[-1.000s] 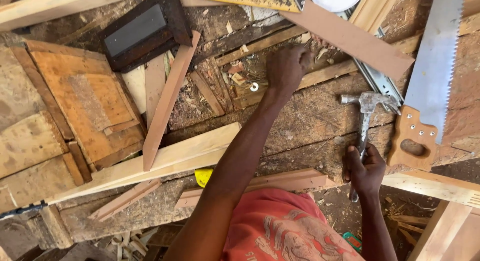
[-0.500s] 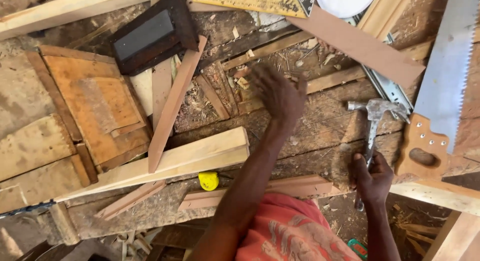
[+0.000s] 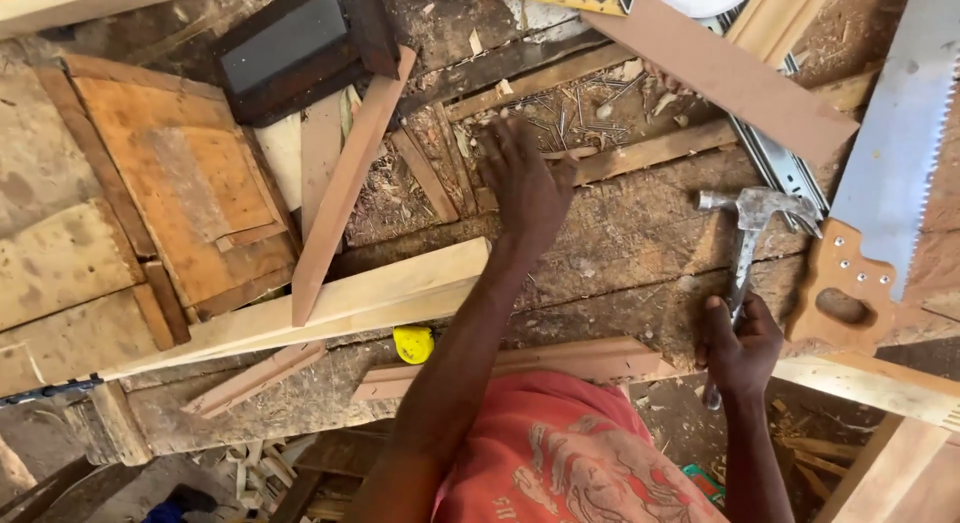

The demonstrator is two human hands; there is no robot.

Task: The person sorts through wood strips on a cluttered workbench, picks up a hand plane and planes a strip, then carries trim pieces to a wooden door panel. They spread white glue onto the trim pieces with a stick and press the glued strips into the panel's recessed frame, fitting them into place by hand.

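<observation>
My left hand reaches out over the rough wooden workbench, fingers apart, its fingertips at a scatter of loose nails among sawdust. It holds nothing that I can see. My right hand is closed around the handle of a metal claw hammer, whose head lies on the bench and points away from me. A long pale plank lies on the bench just left of my left forearm.
A handsaw with a wooden handle lies at the right. A flat brown board crosses the top right. A dark framed box, an orange panel, a slanted slat and a yellow tape measure lie to the left.
My left hand has stretched farther out, from the bench's middle to the nails. My right hand keeps its grip on the hammer, which has hardly moved.
</observation>
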